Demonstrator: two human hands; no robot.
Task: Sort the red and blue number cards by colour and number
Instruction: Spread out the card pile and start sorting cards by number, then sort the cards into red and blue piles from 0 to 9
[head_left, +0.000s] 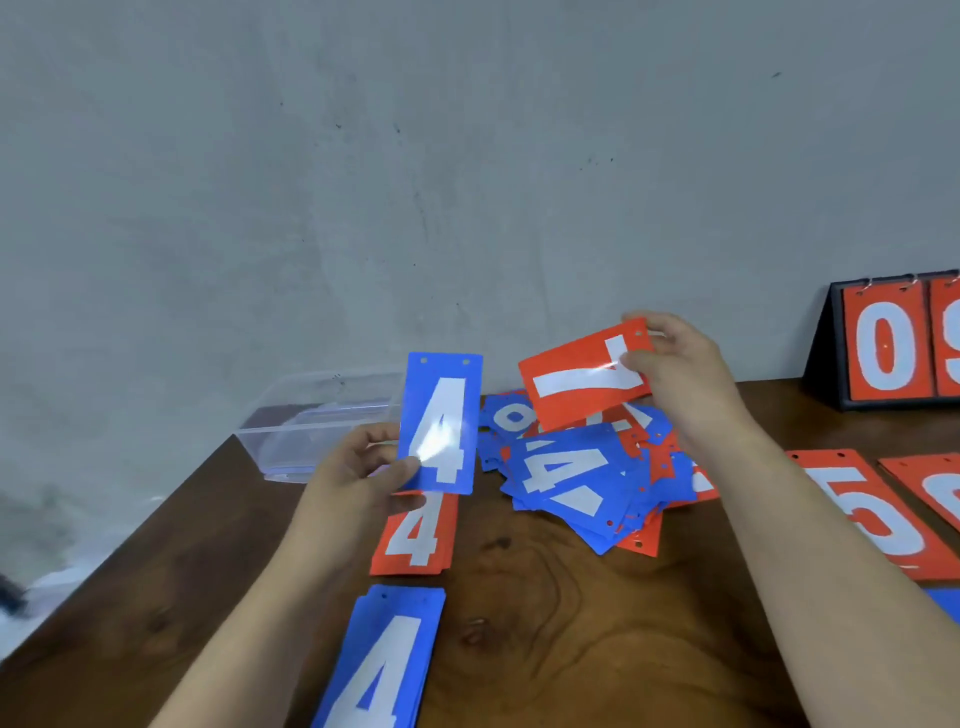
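At left of centre my left hand (358, 467) pinches a glossy blue plastic card marked 4 (441, 423) upright above the small red pile of 4s (415, 535) and the blue pile of 4s (384, 660). In the middle, the mixed red and blue heap of cards (576, 467) looks large, so I judge most of the sorting is left. Above it my right hand (680, 374) grips a red card marked 7 (582, 379), and a red pile of 5s (872, 514) lies far right.

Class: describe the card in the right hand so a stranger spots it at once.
On the table, find the loose pile. Above it the right hand holds a red 7 sideways. It is the only red card in a hand.
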